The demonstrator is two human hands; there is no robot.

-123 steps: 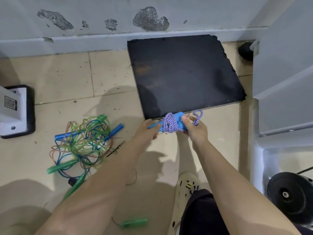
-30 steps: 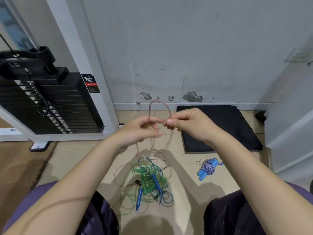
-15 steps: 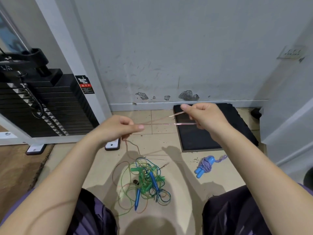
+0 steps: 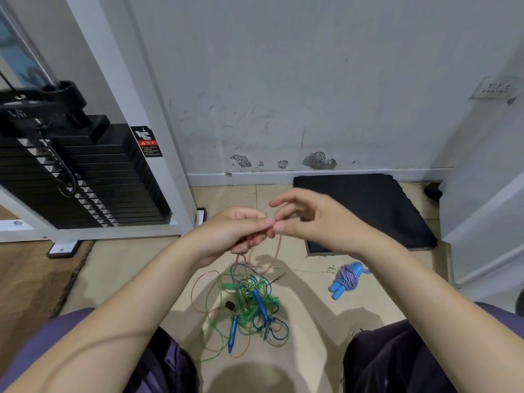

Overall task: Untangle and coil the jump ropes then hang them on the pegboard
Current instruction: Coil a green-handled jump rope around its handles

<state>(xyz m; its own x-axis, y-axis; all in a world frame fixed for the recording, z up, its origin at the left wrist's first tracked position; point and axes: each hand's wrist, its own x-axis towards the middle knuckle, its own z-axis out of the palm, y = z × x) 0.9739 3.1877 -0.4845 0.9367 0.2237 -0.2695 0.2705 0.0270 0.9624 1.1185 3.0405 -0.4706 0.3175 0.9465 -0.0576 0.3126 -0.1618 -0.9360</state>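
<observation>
I keep the pink rope (image 4: 279, 252) lifted above the tangle (image 4: 246, 307) so its loose length hangs free of the green and blue cords on the tiles. That way, as I judge it, I can gather the rope into loops without dragging the other cords along. The rope runs down from my fingers in two strands and disappears into the pile, so it is not yet separated.

The finished rope (image 4: 347, 279), wound tight around its blue handles, lies to the right near the black mat (image 4: 368, 211), well apart from the pile so it cannot get caught again. No pegboard shows from here, so hanging is some way off.

My left hand (image 4: 235, 232) is curled, thumb over the fingers, clenched round the gathered pink strands at its lower edge. My right hand (image 4: 312, 219) meets it fingertip to fingertip. Its thumb and a lower finger pinch the rope just beside the left thumb, while the index finger sticks out, loosely bent and holding nothing. Both forearms reach forward from the lower corners and converge over the floor, wrists about level, hands touching in front of the wall's skirting.

I think the next move is laying another loop into the left hand.
</observation>
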